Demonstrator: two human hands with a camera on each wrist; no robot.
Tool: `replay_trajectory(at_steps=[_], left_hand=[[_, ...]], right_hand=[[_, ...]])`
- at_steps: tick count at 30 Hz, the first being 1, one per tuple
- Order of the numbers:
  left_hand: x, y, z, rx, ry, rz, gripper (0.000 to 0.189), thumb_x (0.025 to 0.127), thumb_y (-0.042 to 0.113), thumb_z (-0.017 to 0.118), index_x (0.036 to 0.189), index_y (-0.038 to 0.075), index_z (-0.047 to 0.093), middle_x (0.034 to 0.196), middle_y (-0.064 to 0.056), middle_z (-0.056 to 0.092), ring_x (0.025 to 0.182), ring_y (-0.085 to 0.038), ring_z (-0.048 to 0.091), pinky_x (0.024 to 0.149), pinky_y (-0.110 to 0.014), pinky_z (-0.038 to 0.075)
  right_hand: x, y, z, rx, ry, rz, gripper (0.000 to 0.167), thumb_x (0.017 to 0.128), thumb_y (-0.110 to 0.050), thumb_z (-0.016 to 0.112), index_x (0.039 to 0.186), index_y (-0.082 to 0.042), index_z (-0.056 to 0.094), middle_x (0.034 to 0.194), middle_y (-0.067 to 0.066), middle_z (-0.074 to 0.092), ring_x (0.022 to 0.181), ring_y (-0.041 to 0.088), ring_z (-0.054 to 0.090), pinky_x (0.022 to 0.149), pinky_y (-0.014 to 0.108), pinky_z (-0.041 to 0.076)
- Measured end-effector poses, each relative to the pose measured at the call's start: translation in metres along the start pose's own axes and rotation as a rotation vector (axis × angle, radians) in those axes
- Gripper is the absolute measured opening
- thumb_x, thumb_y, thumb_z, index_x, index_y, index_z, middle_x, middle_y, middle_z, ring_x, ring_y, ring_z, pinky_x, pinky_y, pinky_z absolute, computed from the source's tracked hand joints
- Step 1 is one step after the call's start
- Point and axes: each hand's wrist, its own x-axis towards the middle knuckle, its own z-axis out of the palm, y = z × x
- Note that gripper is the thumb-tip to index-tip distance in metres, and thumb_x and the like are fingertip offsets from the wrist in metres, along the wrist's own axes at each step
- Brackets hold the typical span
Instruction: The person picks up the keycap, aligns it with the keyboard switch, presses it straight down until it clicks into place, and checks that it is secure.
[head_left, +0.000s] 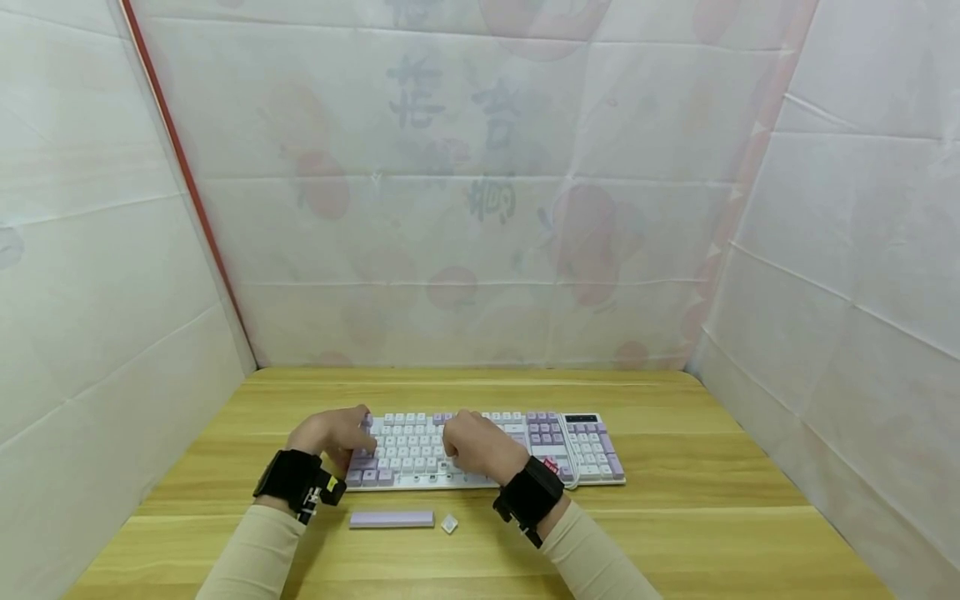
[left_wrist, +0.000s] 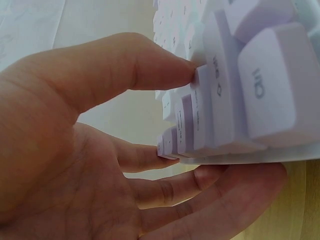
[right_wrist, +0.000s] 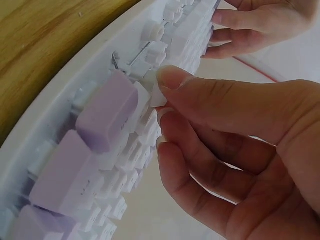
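Note:
A white and lilac keyboard [head_left: 408, 452] lies on the table, its bottom row showing bare switches where the long key would sit. At its left end my left hand [head_left: 330, 435] grips the edge, thumb on top of the lilac keys and fingers along the side, as the left wrist view shows. My right hand [head_left: 480, 446] pinches a white keycap [right_wrist: 159, 96] between thumb and fingertips, right at the keys beside the exposed switches. In front of the keyboard lie a long lilac spacebar [head_left: 392, 520] and a loose white keycap [head_left: 449, 524].
A white cable [head_left: 567, 450] lies bundled across the right part of the keyboard, near a small red-pink piece [head_left: 551, 464]. The wooden table [head_left: 697, 517] is bounded by white cloth walls [head_left: 450, 325] at the back and both sides.

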Motion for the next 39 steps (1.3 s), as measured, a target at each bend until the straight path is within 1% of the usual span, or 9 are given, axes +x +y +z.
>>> replay_trajectory(at_steps=[6,13,20,23,30,33,35,37,39], left_hand=[[0.0002,-0.0002,-0.0004,-0.003,0.001,0.002,0.092,0.087,0.014,0.068,0.159,-0.009,0.017,0.141,-0.034,0.049,0.099,-0.032,0.068,0.079,-0.047,0.065],[-0.0003,0.0001,-0.0005,-0.010,0.000,0.006,0.090,0.086,0.013,0.069,0.158,-0.009,0.019,0.134,-0.033,0.053,0.096,-0.032,0.068,0.079,-0.047,0.065],[-0.0002,-0.0005,0.0001,-0.013,-0.002,0.003,0.094,0.086,0.013,0.069,0.159,-0.009,0.015,0.141,-0.035,0.048,0.098,-0.031,0.067,0.078,-0.047,0.065],[0.0000,-0.0007,0.0004,-0.013,-0.004,-0.003,0.095,0.085,0.013,0.069,0.160,-0.008,0.014,0.143,-0.034,0.047,0.097,-0.030,0.067,0.078,-0.047,0.065],[0.0000,-0.0008,0.0004,-0.017,-0.005,-0.003,0.095,0.086,0.013,0.069,0.160,-0.008,0.013,0.145,-0.036,0.045,0.098,-0.031,0.067,0.078,-0.047,0.065],[-0.0003,-0.0004,-0.0001,-0.014,-0.005,0.001,0.096,0.086,0.013,0.069,0.160,-0.009,0.012,0.146,-0.038,0.044,0.099,-0.033,0.068,0.079,-0.047,0.065],[-0.0003,-0.0004,-0.0005,-0.010,-0.005,0.003,0.095,0.087,0.014,0.069,0.160,-0.009,0.012,0.147,-0.038,0.043,0.100,-0.033,0.068,0.079,-0.047,0.065],[-0.0003,-0.0004,-0.0007,-0.009,-0.007,0.004,0.095,0.087,0.014,0.069,0.160,-0.009,0.012,0.147,-0.038,0.043,0.101,-0.033,0.068,0.080,-0.047,0.065],[0.0000,-0.0005,-0.0008,-0.007,-0.007,0.005,0.095,0.087,0.013,0.069,0.160,-0.009,0.013,0.147,-0.038,0.043,0.103,-0.033,0.067,0.080,-0.047,0.065]], right_hand=[[0.0009,0.0008,0.0006,0.014,-0.004,0.000,0.059,0.084,0.014,0.064,0.065,-0.019,0.019,0.067,-0.006,0.008,0.060,0.008,0.007,0.057,0.020,0.011],[0.0012,0.0039,0.0020,0.066,-0.031,0.037,0.058,0.088,0.010,0.067,0.063,-0.020,0.023,0.067,-0.006,0.011,0.061,0.009,0.010,0.059,0.022,0.013],[0.0020,0.0050,0.0034,0.060,-0.032,0.031,0.055,0.087,0.008,0.070,0.059,-0.021,0.032,0.064,-0.007,0.018,0.060,0.007,0.013,0.056,0.019,0.016],[0.0018,0.0057,0.0038,0.059,-0.038,0.029,0.054,0.088,0.008,0.069,0.061,-0.020,0.031,0.065,-0.006,0.018,0.061,0.008,0.014,0.057,0.020,0.016],[-0.0006,0.0073,0.0021,0.092,-0.025,0.028,0.035,0.090,0.007,0.069,0.065,-0.015,0.058,0.067,-0.008,0.046,0.063,0.006,0.026,0.060,0.020,0.025],[-0.0002,0.0061,0.0012,0.079,-0.045,0.026,0.042,0.090,0.007,0.068,0.063,-0.016,0.047,0.066,-0.005,0.038,0.063,0.008,0.023,0.060,0.020,0.023],[-0.0002,0.0048,0.0007,0.061,-0.060,0.041,0.041,0.089,0.007,0.071,0.062,-0.016,0.050,0.066,-0.007,0.046,0.061,0.004,0.030,0.061,0.016,0.028],[-0.0002,0.0033,0.0006,0.039,-0.087,0.064,0.029,0.088,0.006,0.074,0.067,-0.013,0.066,0.073,-0.006,0.063,0.065,0.002,0.050,0.064,0.011,0.041],[-0.0004,0.0018,0.0004,0.023,-0.108,0.093,0.017,0.086,0.004,0.078,0.087,-0.013,0.082,0.093,-0.002,0.078,0.084,0.007,0.069,0.075,0.014,0.056]])
